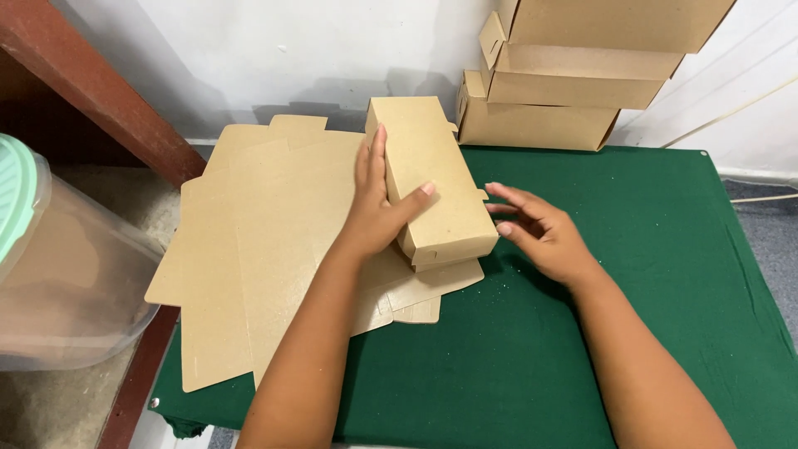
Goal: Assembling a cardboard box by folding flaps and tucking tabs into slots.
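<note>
A closed brown cardboard box (432,179) lies lengthwise on a stack of flat cardboard blanks (258,249). My left hand (374,204) grips the box's left side, fingers along the wall and thumb across its top. Just right of the box's near end, my right hand (536,229) hovers with fingers spread, holding nothing and a little apart from the box.
A green cloth (648,274) covers the table. Three folded cardboard boxes (573,75) are stacked at the back right against the white wall. A clear plastic tub with a green lid (58,266) stands at the left, beside a dark red wooden beam (91,83).
</note>
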